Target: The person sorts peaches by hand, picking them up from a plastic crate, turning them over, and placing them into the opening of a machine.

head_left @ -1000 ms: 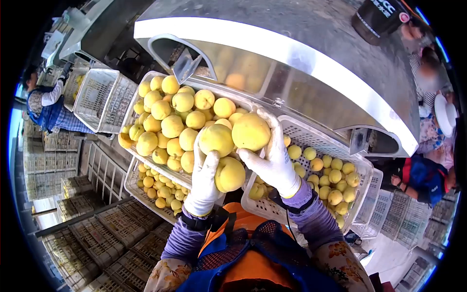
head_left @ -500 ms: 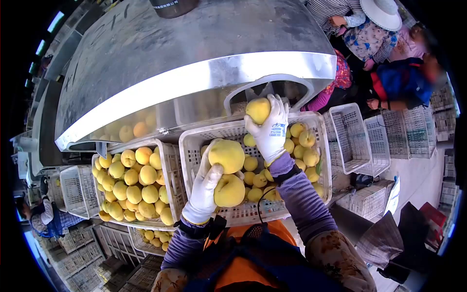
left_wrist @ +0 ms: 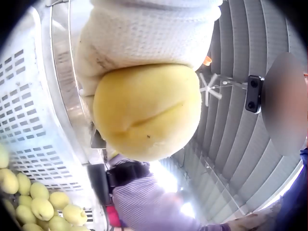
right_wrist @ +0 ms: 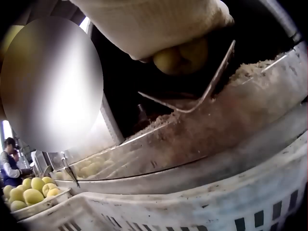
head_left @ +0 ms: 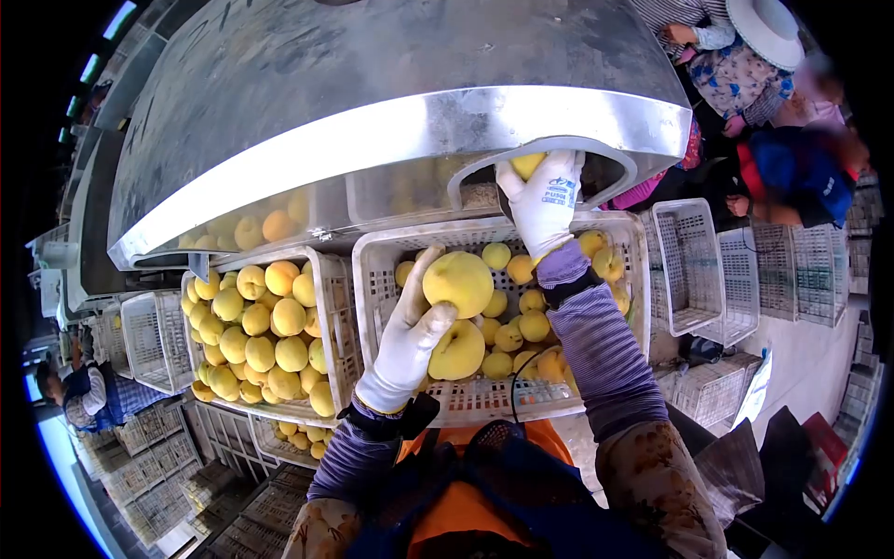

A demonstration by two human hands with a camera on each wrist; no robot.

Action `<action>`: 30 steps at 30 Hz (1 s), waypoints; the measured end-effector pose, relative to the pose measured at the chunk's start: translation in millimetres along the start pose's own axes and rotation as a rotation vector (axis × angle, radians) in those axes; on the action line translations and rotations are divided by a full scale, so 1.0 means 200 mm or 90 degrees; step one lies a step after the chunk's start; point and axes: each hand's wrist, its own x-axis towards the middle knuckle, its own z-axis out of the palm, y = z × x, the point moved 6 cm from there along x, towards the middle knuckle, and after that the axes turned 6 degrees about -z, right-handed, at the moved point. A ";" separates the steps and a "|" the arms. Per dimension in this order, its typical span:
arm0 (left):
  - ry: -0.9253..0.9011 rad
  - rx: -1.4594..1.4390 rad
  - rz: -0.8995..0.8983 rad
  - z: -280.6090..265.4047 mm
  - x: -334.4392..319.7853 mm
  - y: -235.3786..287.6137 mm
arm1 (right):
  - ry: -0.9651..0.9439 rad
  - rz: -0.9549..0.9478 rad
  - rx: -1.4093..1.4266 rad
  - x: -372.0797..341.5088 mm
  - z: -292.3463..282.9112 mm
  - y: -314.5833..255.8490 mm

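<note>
The left hand [head_left: 405,345] grips a large yellow fruit [head_left: 458,284], fingers and thumb curled round it, with a lower yellow fruit [head_left: 455,350] against the thumb, both above the left half of a white crate [head_left: 377,298] that holds many smaller fruits. Past that crate's back edge, right of its middle, the right hand [head_left: 548,197] pinches another fruit [head_left: 528,165] at the metal machine's [head_left: 400,126] opening, above a V-shaped blade [right_wrist: 211,85] seen from the right wrist. A heaped crate [head_left: 337,312] stands just beside the first one's left edge.
</note>
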 end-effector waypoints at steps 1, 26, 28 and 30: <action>-0.027 -0.019 -0.025 0.01 0.01 0.01 | -0.106 0.031 -0.011 0.05 -0.03 0.00; -0.075 -0.105 -0.123 0.04 0.25 -0.05 | 0.102 -0.077 0.034 -0.27 -0.09 -0.08; -0.038 -0.062 -0.084 0.02 0.26 -0.06 | 0.166 -0.052 -0.026 -0.19 -0.02 0.01; -0.005 -0.005 -0.028 -0.02 0.26 -0.07 | 0.141 -0.013 -0.057 -0.10 0.05 0.02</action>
